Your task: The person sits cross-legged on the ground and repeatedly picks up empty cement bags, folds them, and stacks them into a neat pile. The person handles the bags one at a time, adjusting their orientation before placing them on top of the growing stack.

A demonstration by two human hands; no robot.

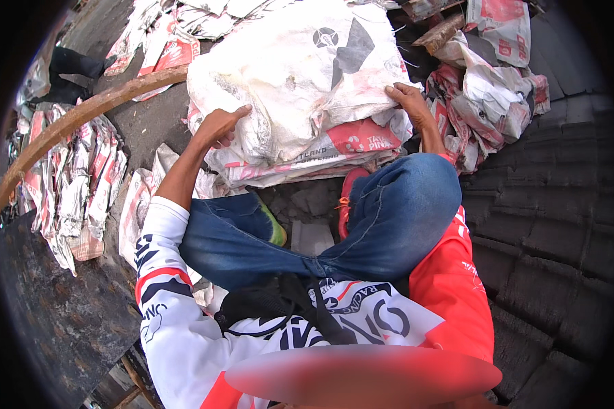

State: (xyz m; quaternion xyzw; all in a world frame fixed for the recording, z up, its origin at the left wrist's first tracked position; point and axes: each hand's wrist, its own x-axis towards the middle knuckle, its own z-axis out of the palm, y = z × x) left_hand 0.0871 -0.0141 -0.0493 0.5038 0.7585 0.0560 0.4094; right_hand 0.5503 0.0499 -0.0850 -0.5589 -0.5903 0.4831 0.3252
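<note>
A large white paper sack (280,75), creased and dusty, lies flat in front of my crossed legs. It tops a pile of flattened white and red sacks (361,138), whose near edges show under it. My left hand (220,128) is at the sack's left near side, thumb stretched over the paper and fingers curled by the edge. At the right near corner, my right hand (409,101) pinches the sack's edge between thumb and fingers. Both palms are turned from view.
A curved wooden pole (89,105) runs from the left toward the pile. Bundled sacks (71,184) stand at the left, and crumpled sacks (491,95) lie at the right. Dark ridged sheeting (546,204) covers the right side. A wood piece (440,33) lies at the back right.
</note>
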